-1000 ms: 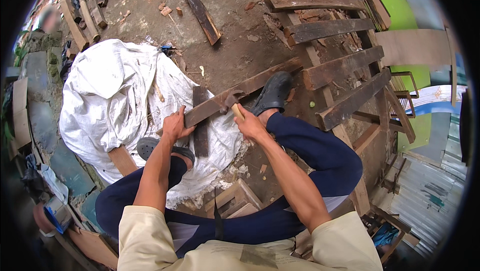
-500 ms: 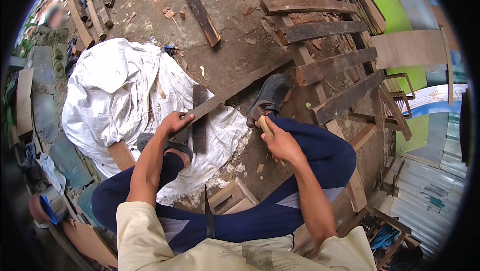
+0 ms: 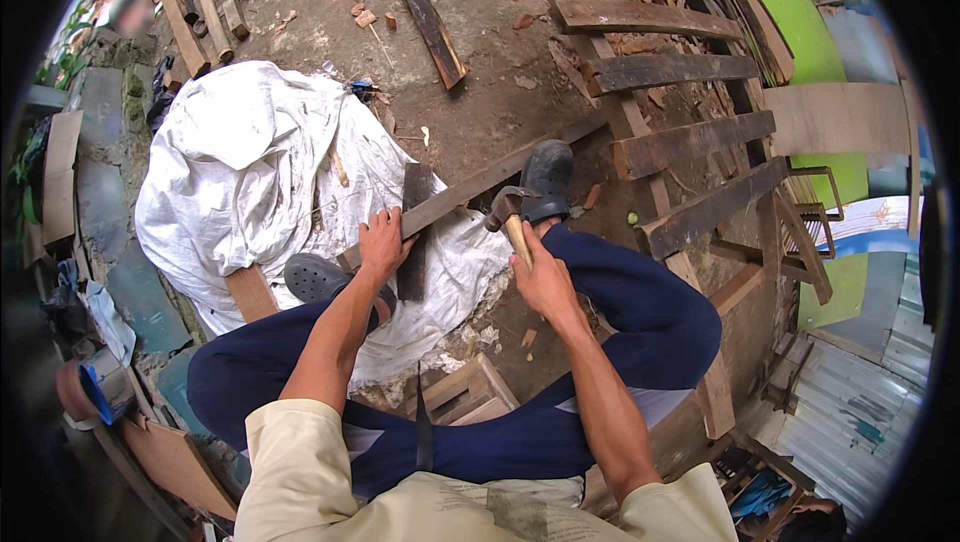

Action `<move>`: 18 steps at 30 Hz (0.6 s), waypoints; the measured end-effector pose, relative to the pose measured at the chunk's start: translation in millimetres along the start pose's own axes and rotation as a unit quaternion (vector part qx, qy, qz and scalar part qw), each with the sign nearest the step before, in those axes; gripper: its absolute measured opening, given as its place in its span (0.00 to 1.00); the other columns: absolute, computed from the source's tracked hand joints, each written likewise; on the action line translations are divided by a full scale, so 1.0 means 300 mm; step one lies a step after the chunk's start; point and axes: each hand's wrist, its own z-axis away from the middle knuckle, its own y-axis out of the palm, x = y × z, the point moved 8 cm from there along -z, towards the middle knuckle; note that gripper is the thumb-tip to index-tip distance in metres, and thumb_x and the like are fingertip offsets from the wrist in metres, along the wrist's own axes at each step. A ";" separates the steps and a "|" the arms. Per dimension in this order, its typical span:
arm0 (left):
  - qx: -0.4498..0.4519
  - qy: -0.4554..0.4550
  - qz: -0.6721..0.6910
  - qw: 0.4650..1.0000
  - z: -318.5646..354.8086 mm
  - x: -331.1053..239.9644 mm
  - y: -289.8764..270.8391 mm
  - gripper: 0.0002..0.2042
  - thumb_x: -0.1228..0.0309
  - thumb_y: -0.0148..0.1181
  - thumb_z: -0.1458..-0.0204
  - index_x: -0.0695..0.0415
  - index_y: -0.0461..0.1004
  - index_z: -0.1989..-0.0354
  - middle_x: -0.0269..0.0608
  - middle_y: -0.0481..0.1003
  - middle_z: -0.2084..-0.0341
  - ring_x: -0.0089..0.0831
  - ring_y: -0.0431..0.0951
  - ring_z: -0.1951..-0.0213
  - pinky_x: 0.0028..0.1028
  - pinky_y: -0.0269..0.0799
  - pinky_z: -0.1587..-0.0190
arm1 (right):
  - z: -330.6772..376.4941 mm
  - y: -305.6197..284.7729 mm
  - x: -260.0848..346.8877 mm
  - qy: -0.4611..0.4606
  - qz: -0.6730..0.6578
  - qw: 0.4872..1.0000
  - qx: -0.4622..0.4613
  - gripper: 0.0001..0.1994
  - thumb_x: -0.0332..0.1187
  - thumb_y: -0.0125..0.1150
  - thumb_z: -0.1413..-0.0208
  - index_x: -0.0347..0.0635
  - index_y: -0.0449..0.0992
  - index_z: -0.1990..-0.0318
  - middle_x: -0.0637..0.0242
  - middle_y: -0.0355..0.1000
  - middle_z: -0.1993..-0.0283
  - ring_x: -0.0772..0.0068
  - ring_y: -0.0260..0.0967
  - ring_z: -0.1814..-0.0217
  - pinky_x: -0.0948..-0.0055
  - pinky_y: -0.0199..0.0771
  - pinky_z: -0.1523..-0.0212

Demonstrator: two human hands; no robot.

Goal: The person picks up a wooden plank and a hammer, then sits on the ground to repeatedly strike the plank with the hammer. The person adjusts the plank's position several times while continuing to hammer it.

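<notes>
My left hand (image 3: 383, 244) grips a long, weathered wooden plank (image 3: 470, 185) close to its near end, fingers laid across the wood. That plank slants away to the right and crosses over a shorter dark board (image 3: 411, 274), which lies on a white cloth (image 3: 240, 152). In my right hand (image 3: 546, 280) is a claw hammer (image 3: 514, 222), held by its pale wooden handle. Its head is raised near my right shoe (image 3: 547, 177), right of the plank and apart from it. My palm hides the handle's lower part.
A slatted wooden frame (image 3: 690, 147) spreads across the right side. A small wooden block piece (image 3: 470, 389) sits between my legs. Loose timbers (image 3: 425, 17) lie on the dirt farther off, and a stone wall (image 3: 100, 192) runs along the left.
My left hand has shifted right and up and changed from a side grip to fingers over the plank. The hammer has tilted, its head now higher. The whole view has shifted slightly.
</notes>
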 end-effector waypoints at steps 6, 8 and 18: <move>0.073 0.010 0.039 0.997 -0.037 0.010 0.042 0.29 0.48 0.66 0.48 0.58 0.68 0.47 0.45 0.72 0.56 0.46 0.78 0.55 0.45 0.80 0.59 | -0.013 -0.110 0.102 -0.156 -0.098 0.970 -0.161 0.31 0.35 0.59 0.37 0.39 0.57 0.28 0.36 0.77 0.59 0.36 0.77 0.56 0.58 0.76 0.56; 0.071 0.011 0.043 0.997 -0.024 0.007 0.051 0.28 0.50 0.67 0.48 0.57 0.68 0.47 0.45 0.73 0.56 0.46 0.79 0.55 0.45 0.80 0.59 | -0.004 -0.109 0.132 -0.222 -0.119 0.939 -0.235 0.27 0.35 0.61 0.37 0.33 0.62 0.34 0.41 0.77 0.61 0.39 0.78 0.62 0.61 0.77 0.60; 0.068 0.020 0.058 0.996 -0.024 0.006 0.074 0.27 0.55 0.70 0.52 0.56 0.68 0.48 0.43 0.74 0.57 0.46 0.80 0.58 0.43 0.80 0.60 | 0.060 0.456 -0.359 0.135 -0.003 0.986 0.101 0.22 0.44 0.55 0.36 0.35 0.67 0.44 0.35 0.76 0.62 0.28 0.74 0.58 0.41 0.71 0.56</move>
